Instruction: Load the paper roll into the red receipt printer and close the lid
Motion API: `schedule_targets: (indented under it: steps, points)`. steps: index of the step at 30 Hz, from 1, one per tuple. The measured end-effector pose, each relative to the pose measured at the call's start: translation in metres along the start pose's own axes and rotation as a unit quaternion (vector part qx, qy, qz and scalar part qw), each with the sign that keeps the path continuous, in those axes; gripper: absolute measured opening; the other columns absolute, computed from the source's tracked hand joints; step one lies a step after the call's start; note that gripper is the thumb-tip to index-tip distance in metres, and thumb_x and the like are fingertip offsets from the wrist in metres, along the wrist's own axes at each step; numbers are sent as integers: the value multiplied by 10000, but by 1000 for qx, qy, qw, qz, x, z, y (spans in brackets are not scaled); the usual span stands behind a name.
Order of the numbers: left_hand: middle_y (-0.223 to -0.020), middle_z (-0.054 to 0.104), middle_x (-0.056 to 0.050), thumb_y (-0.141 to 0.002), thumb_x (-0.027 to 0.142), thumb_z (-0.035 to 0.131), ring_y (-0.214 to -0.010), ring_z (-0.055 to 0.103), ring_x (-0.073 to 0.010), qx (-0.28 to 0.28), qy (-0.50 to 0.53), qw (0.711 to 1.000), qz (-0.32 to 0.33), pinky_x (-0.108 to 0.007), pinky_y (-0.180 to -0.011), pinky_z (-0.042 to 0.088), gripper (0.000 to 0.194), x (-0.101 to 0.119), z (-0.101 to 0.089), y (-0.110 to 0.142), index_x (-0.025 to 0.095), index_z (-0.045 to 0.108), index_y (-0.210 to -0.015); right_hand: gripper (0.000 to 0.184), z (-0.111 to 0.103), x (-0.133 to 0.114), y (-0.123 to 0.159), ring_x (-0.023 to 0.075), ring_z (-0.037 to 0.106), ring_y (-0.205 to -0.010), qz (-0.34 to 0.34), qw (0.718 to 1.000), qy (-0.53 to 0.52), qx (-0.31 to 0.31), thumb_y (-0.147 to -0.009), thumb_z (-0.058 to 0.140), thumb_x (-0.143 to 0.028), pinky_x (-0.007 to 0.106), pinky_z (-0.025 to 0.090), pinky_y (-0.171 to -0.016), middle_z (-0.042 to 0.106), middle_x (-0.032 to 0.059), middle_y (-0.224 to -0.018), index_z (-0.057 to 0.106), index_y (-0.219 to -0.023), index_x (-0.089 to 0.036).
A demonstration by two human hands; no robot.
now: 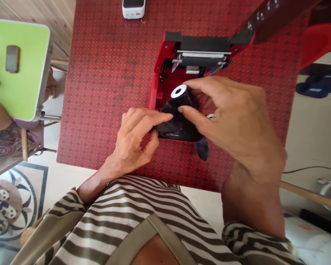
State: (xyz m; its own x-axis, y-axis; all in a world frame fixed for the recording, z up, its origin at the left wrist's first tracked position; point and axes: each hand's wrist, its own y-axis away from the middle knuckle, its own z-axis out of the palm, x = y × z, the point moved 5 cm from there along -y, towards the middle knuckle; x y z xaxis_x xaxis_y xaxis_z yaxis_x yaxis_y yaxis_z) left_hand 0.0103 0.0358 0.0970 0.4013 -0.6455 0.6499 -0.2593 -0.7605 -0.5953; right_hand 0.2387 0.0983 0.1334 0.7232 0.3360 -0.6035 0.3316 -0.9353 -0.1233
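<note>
My right hand point(231, 110) is closed around a roll of black ribbon point(186, 99), its white core end facing up and left. The thumb presses against the loose film. My left hand point(138, 136) is at the film's left side, index finger stretched over it and thumb below; it appears to grip the film's edge, though the contact is partly hidden. Under both hands sits a red and black label printer point(157, 60) with its dark lid point(267, 22) raised to the right. A white ring, perhaps another core, shows behind my right thumb.
The printer stands on a red patterned table point(105, 81). A small white device point(134, 9) lies at the far edge. On the left, a green-topped table point(24, 92) carries a phone point(12, 59), with another person's arm beside it. A red chair point(320, 44) is at right.
</note>
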Motion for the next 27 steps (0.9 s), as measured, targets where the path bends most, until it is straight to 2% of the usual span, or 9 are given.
schedule_targets:
  steps: [3,6,8,11,15,18,20,23,27]
  points:
    - [-1289,947,-33,-1202,145,674,-1077,839,-325,28,-26,999,-2,-559,-918,674,470,-2,-2,-2,391,848,-1562,306,10,1,-5,460,839,-1431,5,1000,-4,-14,-1055,805,-179,726,686,-1326,905,93,-1351,852,-1291,-369]
    - [-1224,923,-21,-1193,97,700,-1050,816,-283,29,-54,998,-9,-493,-927,634,399,-2,0,-5,351,885,-1439,238,19,4,-8,467,797,-1457,11,999,-28,-29,-1027,799,-140,745,646,-1369,855,97,-1213,807,-1156,-340]
    - [-1205,891,-29,-1194,120,737,-1061,794,-284,24,-60,998,-9,-486,-944,632,345,-2,1,-7,345,899,-1399,204,24,6,-11,463,784,-1452,17,998,-39,-43,-1032,794,-142,751,622,-1391,822,98,-1146,756,-1071,-338]
    - [-1225,859,-50,-1217,189,782,-1088,772,-297,7,-61,998,-5,-501,-956,641,264,-4,4,-11,349,916,-1379,183,29,7,-14,450,780,-1418,14,997,-49,-53,-1066,803,-200,728,633,-1379,794,95,-1080,697,-1009,-338]
    - [-1287,856,-83,-1260,289,788,-1097,767,-317,16,-96,995,9,-529,-872,634,159,-14,4,-15,352,923,-1315,209,35,8,-17,411,791,-1263,-7,998,-36,-50,-1117,773,-289,640,710,-1268,732,91,-969,651,-953,-333]
    - [-1176,841,-79,-1258,417,811,-987,727,-337,10,-97,994,40,-573,-796,606,115,-18,3,-17,410,921,-1291,204,42,13,-22,380,788,-1144,-16,998,-3,-57,-1133,717,-318,615,721,-1210,685,91,-944,634,-948,-327]
    - [-1124,829,-69,-1270,423,798,-1006,732,-350,-18,-88,996,13,-601,-840,619,127,-23,3,-18,430,918,-1308,215,47,18,-27,380,787,-1108,-6,998,9,-69,-1123,713,-346,625,700,-1204,669,90,-936,611,-934,-322]
    - [-1101,820,-70,-1282,391,783,-1067,763,-364,-54,-73,995,-34,-621,-894,632,139,-30,2,-21,388,920,-1303,241,54,28,-36,388,784,-1065,13,995,25,-92,-1088,737,-374,628,675,-1180,644,89,-914,574,-920,-318]
    - [-1023,772,-89,-1213,576,898,-1005,748,-402,-66,-38,996,-42,-715,-897,669,185,-40,5,-23,409,953,-1271,269,58,34,-43,353,773,-1018,-4,995,43,-87,-1095,728,-362,588,692,-1158,532,49,-834,539,-912,-310]
